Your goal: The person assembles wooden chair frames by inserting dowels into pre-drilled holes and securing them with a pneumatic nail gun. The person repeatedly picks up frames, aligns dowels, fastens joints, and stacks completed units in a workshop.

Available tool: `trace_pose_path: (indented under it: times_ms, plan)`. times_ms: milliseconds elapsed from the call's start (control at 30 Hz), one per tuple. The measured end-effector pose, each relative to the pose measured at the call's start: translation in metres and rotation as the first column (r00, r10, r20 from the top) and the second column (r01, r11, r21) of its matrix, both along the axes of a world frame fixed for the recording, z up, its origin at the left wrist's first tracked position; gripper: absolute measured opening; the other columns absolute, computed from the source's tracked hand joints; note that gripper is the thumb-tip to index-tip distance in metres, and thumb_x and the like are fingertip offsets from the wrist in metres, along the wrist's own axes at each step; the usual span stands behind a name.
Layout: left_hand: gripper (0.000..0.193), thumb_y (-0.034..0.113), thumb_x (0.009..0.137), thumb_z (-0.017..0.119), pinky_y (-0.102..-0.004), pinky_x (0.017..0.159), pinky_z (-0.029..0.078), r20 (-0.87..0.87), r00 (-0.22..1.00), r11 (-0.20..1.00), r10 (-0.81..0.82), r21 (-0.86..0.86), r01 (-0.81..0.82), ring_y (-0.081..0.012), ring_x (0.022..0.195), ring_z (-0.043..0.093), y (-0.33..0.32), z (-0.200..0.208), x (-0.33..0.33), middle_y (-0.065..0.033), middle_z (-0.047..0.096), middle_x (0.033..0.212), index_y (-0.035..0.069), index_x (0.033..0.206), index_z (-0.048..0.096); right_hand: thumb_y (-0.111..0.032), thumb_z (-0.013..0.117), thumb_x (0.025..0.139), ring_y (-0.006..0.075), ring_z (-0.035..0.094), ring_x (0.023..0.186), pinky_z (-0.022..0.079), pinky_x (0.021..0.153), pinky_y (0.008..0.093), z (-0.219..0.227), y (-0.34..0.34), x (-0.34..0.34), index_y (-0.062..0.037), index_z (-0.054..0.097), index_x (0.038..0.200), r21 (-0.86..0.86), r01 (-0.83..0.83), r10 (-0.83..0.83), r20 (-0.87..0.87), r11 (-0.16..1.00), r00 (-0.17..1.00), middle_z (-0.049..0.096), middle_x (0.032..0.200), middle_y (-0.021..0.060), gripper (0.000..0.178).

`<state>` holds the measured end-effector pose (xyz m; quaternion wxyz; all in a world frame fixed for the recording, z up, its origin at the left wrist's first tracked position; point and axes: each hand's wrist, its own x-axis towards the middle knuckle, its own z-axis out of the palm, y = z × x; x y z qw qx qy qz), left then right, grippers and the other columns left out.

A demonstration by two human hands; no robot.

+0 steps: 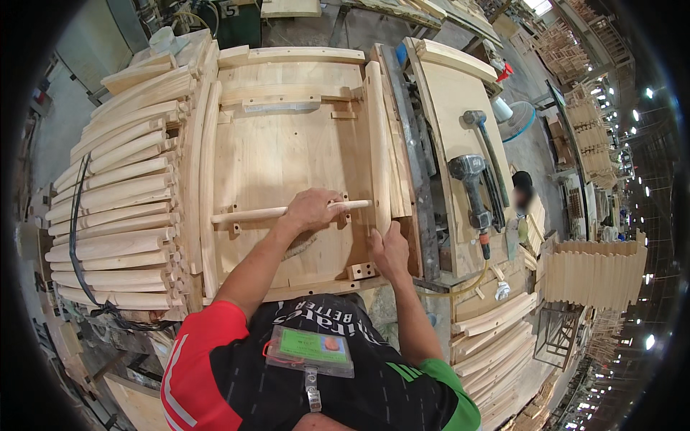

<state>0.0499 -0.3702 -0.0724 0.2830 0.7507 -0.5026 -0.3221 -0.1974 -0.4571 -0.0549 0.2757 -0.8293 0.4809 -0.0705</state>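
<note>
My left hand (313, 210) is closed around a slim round wooden rung (251, 215), which lies crosswise over a flat wooden jig board (287, 158). The rung's left end meets a long curved wooden post (209, 165) on the board's left side. Its right end reaches the thicker post (377, 136) on the right, but whether it sits in a hole cannot be made out. My right hand (390, 251) grips the near end of that right post. Across the far part of the board lies another wooden crosspiece (287, 93). Small wooden blocks (361, 271) are fixed to the board.
To the left lies a strapped stack of curved wooden pieces (115, 215). On the right-hand bench are a hammer (494, 154) and a nail gun (471, 183) with a yellow hose (460, 291). More wooden parts (499, 352) are piled at the lower right. A person (523, 188) is farther off.
</note>
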Motion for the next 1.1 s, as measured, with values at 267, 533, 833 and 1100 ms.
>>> trace_pose_path:
  times_ms: [267, 533, 833, 1100]
  plan:
    - [0.037, 0.05, 0.098, 0.068, -0.047, 0.092, 0.057, -0.01, 1.0, 1.0, -0.001, -0.015, 0.0, -0.0358, 0.102, 0.073, 0.004, 0.005, 0.003, -0.0135, 0.078, 0.107, 0.019, 0.112, 0.082, -0.028, 0.068, 0.101, 0.0561, 0.069, 0.092, 0.053, 0.08, 0.0623, -0.002, 0.003, 0.017, 0.0019, 0.051, 0.114, -0.037, -0.024, 0.021, -0.08, 0.999, 0.997, 0.071, 0.094, 0.0337, 0.037]
    - [0.035, 0.048, 0.1, 0.066, -0.0474, 0.092, 0.057, -0.035, 0.999, 0.998, -0.014, 0.057, 0.016, -0.0348, 0.103, 0.073, 0.005, 0.011, 0.002, -0.0125, 0.078, 0.108, 0.02, 0.111, 0.082, -0.027, 0.07, 0.1, 0.0547, 0.069, 0.092, 0.054, 0.079, 0.0618, -0.006, 0.001, 0.016, -0.0001, 0.049, 0.112, -0.026, -0.025, 0.021, -0.141, 0.999, 0.99, 0.071, 0.095, 0.0334, 0.035]
    - [0.037, 0.048, 0.102, 0.063, -0.0496, 0.091, 0.057, 0.003, 1.0, 0.998, -0.029, -0.056, 0.029, -0.0357, 0.101, 0.073, 0.007, 0.001, 0.0, -0.0139, 0.077, 0.101, 0.019, 0.119, 0.08, -0.024, 0.07, 0.1, 0.0547, 0.069, 0.091, 0.054, 0.078, 0.0619, -0.007, 0.002, 0.013, -0.0001, 0.05, 0.11, -0.03, -0.033, 0.03, -0.094, 0.999, 0.995, 0.07, 0.093, 0.0329, 0.033]
    - [0.042, 0.052, 0.103, 0.062, -0.0486, 0.092, 0.057, 0.055, 0.998, 0.997, -0.01, -0.072, 0.014, -0.0352, 0.103, 0.072, 0.006, -0.008, 0.001, -0.0138, 0.076, 0.106, 0.017, 0.119, 0.079, -0.023, 0.071, 0.099, 0.0565, 0.068, 0.088, 0.053, 0.076, 0.0629, -0.011, 0.003, 0.014, -0.0002, 0.05, 0.11, -0.061, -0.051, 0.047, -0.058, 0.997, 0.997, 0.07, 0.092, 0.0334, 0.033]
